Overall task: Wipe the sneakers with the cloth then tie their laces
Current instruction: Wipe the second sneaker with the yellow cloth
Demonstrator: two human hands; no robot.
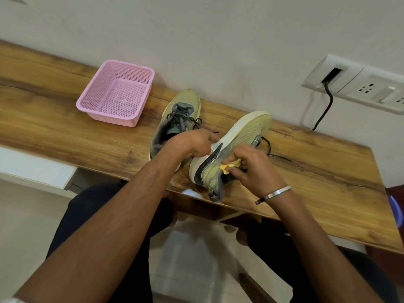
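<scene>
Two yellow-green sneakers with grey trim and dark laces lie on the wooden table. The left sneaker stands upright, toe toward the wall, laces loose. The right sneaker is tipped on its side, white sole facing left. My left hand grips its sole near the heel. My right hand pinches a small yellow cloth against the sneaker's upper by the collar. The cloth is mostly hidden under my fingers.
A pink perforated plastic basket stands at the table's back left by the white wall. A wall socket panel with a black cable sits at the right. The right sneaker's loose lace trails over the table. My knees are below the table's front edge.
</scene>
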